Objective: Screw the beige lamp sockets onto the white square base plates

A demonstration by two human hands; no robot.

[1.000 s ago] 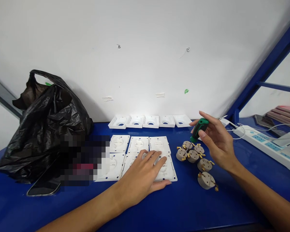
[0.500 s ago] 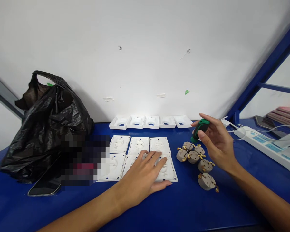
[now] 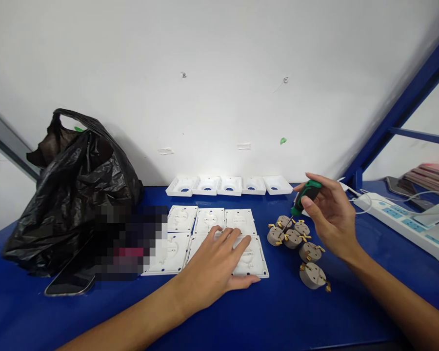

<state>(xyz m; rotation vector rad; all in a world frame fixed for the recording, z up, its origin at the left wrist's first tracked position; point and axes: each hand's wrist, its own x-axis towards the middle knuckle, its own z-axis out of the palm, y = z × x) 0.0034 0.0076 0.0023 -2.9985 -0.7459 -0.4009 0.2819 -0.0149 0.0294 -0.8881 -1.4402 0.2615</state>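
Observation:
My left hand lies flat, fingers spread, on the front middle of several white socket plates laid in two rows on the blue table. My right hand is closed on a green-handled screwdriver, whose thin tip points down-left at a cluster of grey round socket cores with brass prongs. Two more grey cores lie nearer me, below that hand.
A row of white back boxes stands against the wall. A black plastic bag fills the left, with a phone lying in front of it. A white power strip and cables lie at right, beside a blue frame post.
Hardly anything has moved. My right hand and the screwdriver have shifted slightly right. My left hand stays flat on the plates.

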